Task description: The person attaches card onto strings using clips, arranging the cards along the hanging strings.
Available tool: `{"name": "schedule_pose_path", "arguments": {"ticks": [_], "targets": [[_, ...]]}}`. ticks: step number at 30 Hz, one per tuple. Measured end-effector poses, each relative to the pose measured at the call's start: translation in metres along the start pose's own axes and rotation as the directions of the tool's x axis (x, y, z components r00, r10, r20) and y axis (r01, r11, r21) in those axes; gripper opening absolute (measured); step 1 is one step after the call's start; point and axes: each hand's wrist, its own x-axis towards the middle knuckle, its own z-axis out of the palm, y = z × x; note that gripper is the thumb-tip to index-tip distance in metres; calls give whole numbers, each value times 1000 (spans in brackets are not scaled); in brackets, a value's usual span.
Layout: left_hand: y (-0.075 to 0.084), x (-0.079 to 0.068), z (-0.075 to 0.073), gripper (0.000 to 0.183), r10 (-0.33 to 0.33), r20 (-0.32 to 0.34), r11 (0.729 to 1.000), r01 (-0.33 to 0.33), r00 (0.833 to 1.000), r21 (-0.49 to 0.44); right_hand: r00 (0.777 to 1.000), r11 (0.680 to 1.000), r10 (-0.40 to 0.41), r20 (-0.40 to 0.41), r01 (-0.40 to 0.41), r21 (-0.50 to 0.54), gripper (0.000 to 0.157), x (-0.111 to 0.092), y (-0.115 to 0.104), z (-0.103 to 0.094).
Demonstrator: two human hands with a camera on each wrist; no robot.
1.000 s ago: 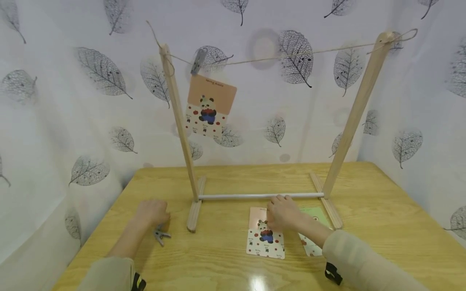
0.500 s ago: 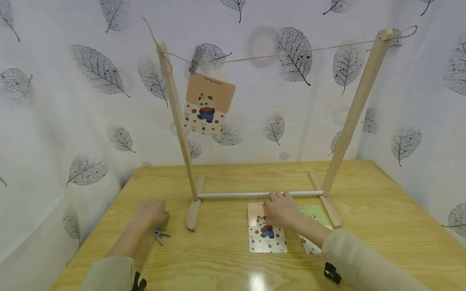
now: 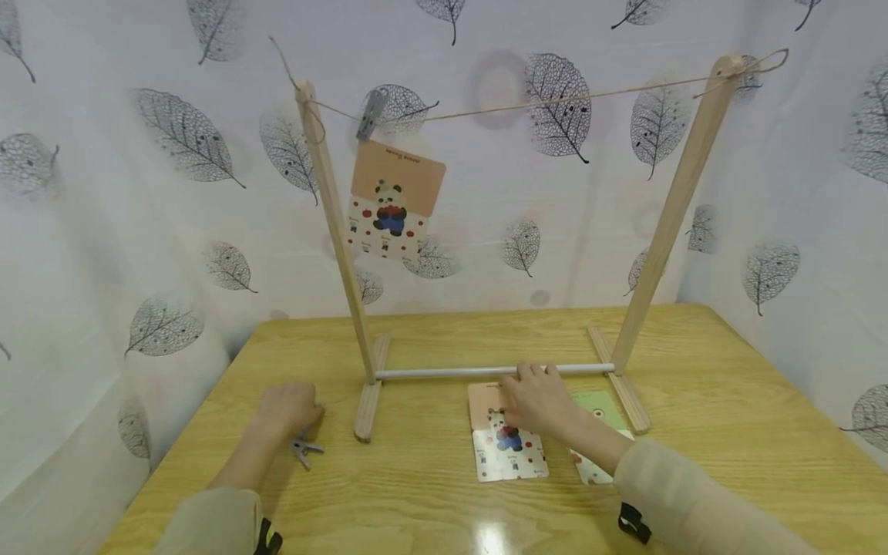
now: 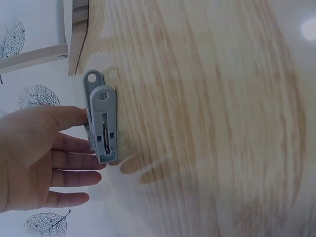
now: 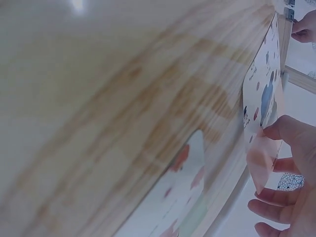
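A grey plastic clothespin (image 4: 104, 126) is pinched between the thumb and index finger of my left hand (image 3: 290, 407), low over the table's left side. The other fingers are spread in the left wrist view. My right hand (image 3: 537, 397) pinches the upper right edge of a panda card (image 3: 509, 443), peach above and white with red prints below. In the right wrist view the thumb lies on the card's face, with fingers at its back. A green and white card (image 3: 598, 416) lies partly under my right forearm. Another panda card (image 3: 395, 196) hangs from a clothespin (image 3: 371, 114).
A twine line (image 3: 486, 112) runs between two wooden posts (image 3: 676, 216), joined near the bottom by a white rod (image 3: 451, 373). Wooden feet (image 3: 368, 408) stand on the wood-grain table (image 3: 409, 501). A leaf-print curtain (image 3: 472, 231) hangs behind.
The panda card in my right hand has turned slightly, its near edge shifting a little to the right and away from me. My left hand stays almost still with the clothespin.
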Motion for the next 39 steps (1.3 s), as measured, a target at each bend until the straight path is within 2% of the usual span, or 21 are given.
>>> {"name": "schedule_pose_path", "arguments": {"ticks": [8,14,19,23,28,30,35,37,39], "targets": [[-1,0,-2,25,-26,24,1000,27,999,-13,999,996,-4,-51,0,-86,45,-2,2,-4],[-1,1,-3,16,-33,21,999,34,999,-34,995,997,-19,-102,10,-80,24,-2,4,-3],[-1,3,-3,17,-36,-14,999,35,999,-41,992,996,-19,-127,8,-88,24,-1,6,-5],[-1,2,-10,15,-19,-62,999,17,998,-27,972,994,-47,-229,21,-111,25,1,10,-7],[-2,-1,-23,11,-1,-69,999,-1,998,-33,928,988,-97,-359,45,-148,30,4,17,-12],[-3,-2,-27,9,5,-75,999,-9,997,-43,920,986,-105,-377,47,-161,33,4,19,-14],[-2,-5,-36,8,2,-115,998,-10,993,-65,916,986,-102,-387,43,-158,41,5,21,-22],[-1,-7,-41,12,3,-139,997,-13,990,-72,902,988,-108,-419,50,-147,41,6,23,-24],[1,-9,-47,19,12,-167,997,-24,986,-75,877,988,-118,-466,56,-143,41,7,26,-25]]}}
